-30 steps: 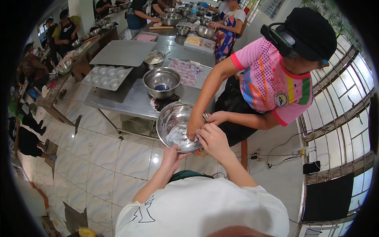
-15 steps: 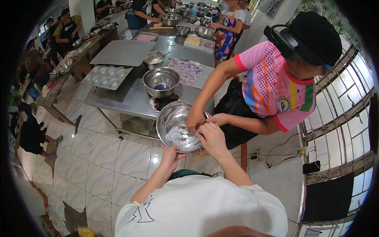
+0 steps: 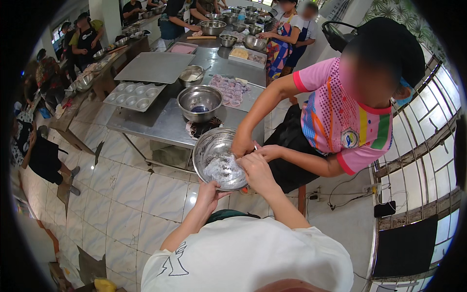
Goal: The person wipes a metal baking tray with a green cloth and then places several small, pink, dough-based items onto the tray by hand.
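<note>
Fingers of the left hand [image 3: 210,193] curl under the rim of the steel bowl [image 3: 218,158] and hold it up above the tiled floor [image 3: 121,194]. Right hand [image 3: 256,169] is half closed at the bowl's edge; whether it pinches something I cannot tell. Another person's hands [image 3: 248,146] reach into the same bowl, near the metal table [image 3: 160,121].

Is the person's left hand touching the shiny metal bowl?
Touching. The head view shows the left hand cupped under the near rim of the metal bowl, holding it up with no gap between them.
</note>
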Demonstrator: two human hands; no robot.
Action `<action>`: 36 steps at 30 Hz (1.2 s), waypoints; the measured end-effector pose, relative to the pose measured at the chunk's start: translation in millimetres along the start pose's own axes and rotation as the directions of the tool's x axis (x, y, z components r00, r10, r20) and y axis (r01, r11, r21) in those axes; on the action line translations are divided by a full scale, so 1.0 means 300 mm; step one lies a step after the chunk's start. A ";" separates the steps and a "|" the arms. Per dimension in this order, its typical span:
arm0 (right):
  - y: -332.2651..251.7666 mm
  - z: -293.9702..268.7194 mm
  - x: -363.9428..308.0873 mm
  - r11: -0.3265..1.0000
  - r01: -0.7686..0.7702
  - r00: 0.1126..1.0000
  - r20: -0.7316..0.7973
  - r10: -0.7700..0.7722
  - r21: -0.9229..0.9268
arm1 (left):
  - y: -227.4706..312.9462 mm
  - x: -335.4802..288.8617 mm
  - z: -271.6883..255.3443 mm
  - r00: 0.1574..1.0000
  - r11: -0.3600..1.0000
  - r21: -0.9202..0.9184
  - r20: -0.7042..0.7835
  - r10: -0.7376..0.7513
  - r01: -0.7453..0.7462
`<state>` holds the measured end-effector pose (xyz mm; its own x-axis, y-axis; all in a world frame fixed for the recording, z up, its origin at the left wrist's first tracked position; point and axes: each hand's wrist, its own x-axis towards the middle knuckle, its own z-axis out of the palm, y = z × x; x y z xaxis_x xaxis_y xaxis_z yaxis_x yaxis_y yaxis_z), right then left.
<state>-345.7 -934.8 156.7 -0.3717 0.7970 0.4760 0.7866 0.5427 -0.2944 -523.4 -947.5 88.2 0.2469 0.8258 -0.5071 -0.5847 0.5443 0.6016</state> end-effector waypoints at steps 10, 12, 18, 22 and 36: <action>0.031 0.010 0.018 0.999 -0.026 0.997 0.068 0.028 -0.032 | -0.013 0.037 -0.021 0.998 0.997 -0.048 0.017 -0.061 0.062; 0.026 0.025 0.022 0.998 -0.006 0.999 0.051 0.009 -0.062 | 0.000 0.006 -0.005 0.997 0.998 -0.025 -0.044 -0.059 0.058; 0.016 0.009 0.026 0.999 -0.003 0.999 0.044 0.004 -0.038 | -0.004 -0.021 0.070 0.996 1.000 -0.018 -0.085 -0.025 0.023; -0.009 0.046 0.031 0.998 0.051 0.995 0.084 -0.048 -0.028 | -0.047 -0.015 -0.005 0.997 0.998 -0.059 -0.082 -0.005 0.001; -0.059 0.085 -0.039 0.977 0.143 0.956 0.231 -0.178 0.159 | -0.139 -0.140 -0.015 0.990 0.991 -0.101 -0.119 0.076 -0.088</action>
<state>-367.8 -947.0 135.3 -0.6095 0.7271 0.3160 0.6368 0.6864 -0.3512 -512.8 -1005.7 81.7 0.1087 0.8412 -0.5296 -0.6789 0.4520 0.5786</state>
